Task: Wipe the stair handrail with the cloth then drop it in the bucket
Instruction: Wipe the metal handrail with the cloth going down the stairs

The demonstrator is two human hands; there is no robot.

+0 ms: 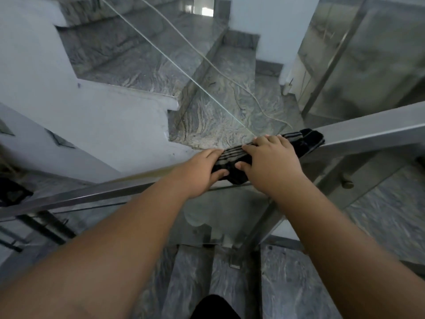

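Observation:
A black cloth with grey stripes (305,140) lies draped over the square steel handrail (372,132), which runs from lower left to upper right. My left hand (204,168) grips the cloth's left end, thumb under the rail's near side. My right hand (271,161) presses flat on the cloth's middle, fingers spread over the top. The cloth's right end sticks out past my right hand. No bucket is in view.
Glass panels (218,215) hang under the rail. Grey marble steps (138,56) and a landing lie beyond and below, with a thin white cable (232,81) trailing across them. A steel post (331,58) and more glass stand at the right. Marble floor is under me.

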